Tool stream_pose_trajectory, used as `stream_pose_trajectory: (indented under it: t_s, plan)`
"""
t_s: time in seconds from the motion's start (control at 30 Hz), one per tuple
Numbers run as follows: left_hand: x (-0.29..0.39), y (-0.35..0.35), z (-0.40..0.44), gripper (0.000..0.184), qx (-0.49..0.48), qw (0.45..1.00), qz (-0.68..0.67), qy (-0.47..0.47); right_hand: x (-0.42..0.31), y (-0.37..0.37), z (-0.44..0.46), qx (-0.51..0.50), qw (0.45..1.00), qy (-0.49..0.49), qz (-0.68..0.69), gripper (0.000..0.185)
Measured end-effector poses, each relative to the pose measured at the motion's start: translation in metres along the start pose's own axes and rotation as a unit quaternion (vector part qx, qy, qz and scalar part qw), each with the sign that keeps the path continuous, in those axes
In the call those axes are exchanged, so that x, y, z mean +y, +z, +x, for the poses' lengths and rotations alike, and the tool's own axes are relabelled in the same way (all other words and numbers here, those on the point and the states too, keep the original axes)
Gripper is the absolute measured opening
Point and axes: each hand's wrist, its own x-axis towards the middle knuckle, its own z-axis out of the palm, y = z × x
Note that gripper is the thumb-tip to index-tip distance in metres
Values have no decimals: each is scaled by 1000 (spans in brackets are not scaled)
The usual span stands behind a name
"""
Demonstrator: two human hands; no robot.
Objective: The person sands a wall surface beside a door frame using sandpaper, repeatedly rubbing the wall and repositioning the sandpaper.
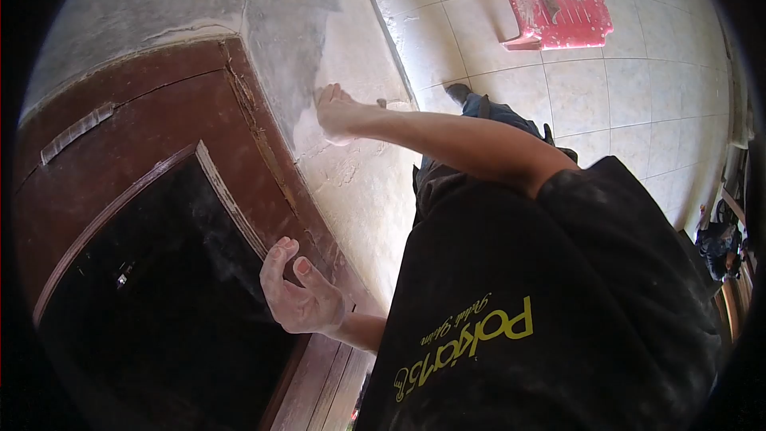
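Observation:
My right hand (339,114) is closed with its fingers curled against the wall (351,168), at the edge between a dark grey patch and a pale, whitish area. What it holds, if anything, is hidden. Lower down, my left hand (303,291) hovers near the brown wooden frame (255,136), palm turned up and fingers loosely bent and apart. Nothing shows in it, and pale dust coats the fingers. Inside the frame is a dark, glossy panel (175,263) with dusty smears. The wood along the frame's edge looks cracked and chipped.
A red plastic chair (558,12), splattered white, stands on the pale tiled floor (574,96), with a brownish piece lying on it. My dark shoe (457,93) shows beside the wall's base. Dark items (720,249) are piled at the far right edge.

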Motion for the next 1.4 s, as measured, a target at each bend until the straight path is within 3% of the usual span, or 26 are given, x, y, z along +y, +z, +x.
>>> stream_pose_trajectory:
  t_s: [0.07,0.13,0.27,0.47,0.57,0.6,0.63,0.7,0.8,0.9,1.03,1.13,1.23,1.27,1.37,1.4]
  plan:
    - [-1,1,0,15,8,1000,-8,13,-16,-31,-14,-100,990,-77,-60,73]
    - [-2,-2,-2,15,-2,1000,-5,13,-15,4,-32,1,989,-106,-100,76]
    - [-2,2,6,14,3,1000,7,24,-21,-23,-46,-19,998,-63,8,67]
    - [-5,2,2,14,1,1000,4,23,-18,-7,-58,-65,984,-146,-80,66]
    - [-6,0,0,15,4,1000,-7,19,24,-1,-39,-43,973,-225,32,61]
    - [-6,-2,-2,15,4,1000,-16,14,-7,-64,-93,-131,979,-85,130,57]
    - [-5,-3,-2,15,5,1000,-15,14,5,-58,-77,-163,972,-52,162,55]
    - [-5,-1,-1,15,8,1000,-17,17,12,-61,-75,-102,983,-27,149,53]
    - [-4,-1,0,15,11,1000,-17,20,10,-41,-81,26,988,-76,130,60]
    - [-3,-1,-1,15,9,1000,-8,15,-6,3,-59,50,985,-134,99,67]
    - [-3,-1,-3,15,15,1000,-16,16,0,9,-21,77,986,-103,106,70]
    - [-7,1,-1,16,21,999,-7,27,-15,-16,-32,-19,994,-105,-37,71]
    - [-5,0,-3,16,13,999,-21,26,-11,-6,-50,27,987,-150,50,71]
    - [-4,2,1,16,17,999,-26,28,3,10,-28,108,979,-169,23,72]
    - [-1,-1,-1,16,23,999,-19,20,-4,-19,-15,-2,989,-49,139,71]
    - [-2,1,-1,16,27,999,-16,15,3,-6,-8,7,993,-98,64,71]
